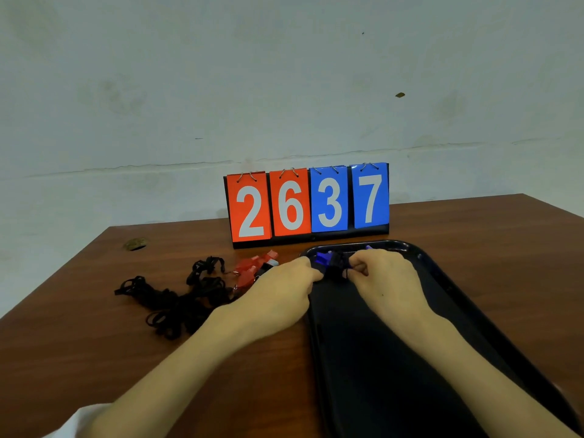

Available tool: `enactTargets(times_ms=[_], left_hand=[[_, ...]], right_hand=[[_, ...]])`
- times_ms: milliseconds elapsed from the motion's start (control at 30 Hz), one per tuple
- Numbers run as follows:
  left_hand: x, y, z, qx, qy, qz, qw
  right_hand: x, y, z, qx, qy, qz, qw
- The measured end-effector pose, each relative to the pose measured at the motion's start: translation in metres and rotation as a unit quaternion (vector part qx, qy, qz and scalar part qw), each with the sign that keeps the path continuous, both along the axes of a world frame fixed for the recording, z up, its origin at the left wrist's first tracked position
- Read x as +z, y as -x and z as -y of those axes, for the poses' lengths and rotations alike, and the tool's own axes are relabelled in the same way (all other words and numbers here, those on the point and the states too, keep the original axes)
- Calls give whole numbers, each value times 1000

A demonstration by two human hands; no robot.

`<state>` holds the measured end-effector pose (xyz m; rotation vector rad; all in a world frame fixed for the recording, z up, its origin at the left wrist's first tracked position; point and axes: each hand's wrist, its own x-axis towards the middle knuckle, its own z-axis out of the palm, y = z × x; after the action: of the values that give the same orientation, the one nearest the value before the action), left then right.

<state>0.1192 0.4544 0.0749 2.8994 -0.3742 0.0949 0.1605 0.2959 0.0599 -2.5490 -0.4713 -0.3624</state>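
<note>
A blue whistle (325,259) with a black cord bundle (337,269) sits at the far end of a black tray (395,358). My left hand (278,295) and my right hand (384,279) meet over the tray's far end, and both pinch the black cord beside the blue whistle. Red whistles (252,267) lie on the wooden table (94,327) just left of the tray, partly hidden by my left hand. A tangle of black lanyards (177,298) spreads out to their left.
A flip scoreboard (308,203) reading 2 6 3 7 stands behind the tray near the wall. A round cable hole (136,244) is in the table's far left. A second small blue piece (369,247) shows at the tray's far rim.
</note>
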Motion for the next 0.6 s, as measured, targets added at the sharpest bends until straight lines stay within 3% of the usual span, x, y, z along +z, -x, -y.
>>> enactTargets(times_ms=[167,300,600], left_hand=[[11,7,-5,-69,16,-6,998],[22,9,-12,-80,41,40,995],[29,-1,-31,-51,131,8,990]], right_hand=[[0,3,-1,37,54,3,998],[1,5,-4,103,79,14,991],[5,13,-6,254,33,2,967]])
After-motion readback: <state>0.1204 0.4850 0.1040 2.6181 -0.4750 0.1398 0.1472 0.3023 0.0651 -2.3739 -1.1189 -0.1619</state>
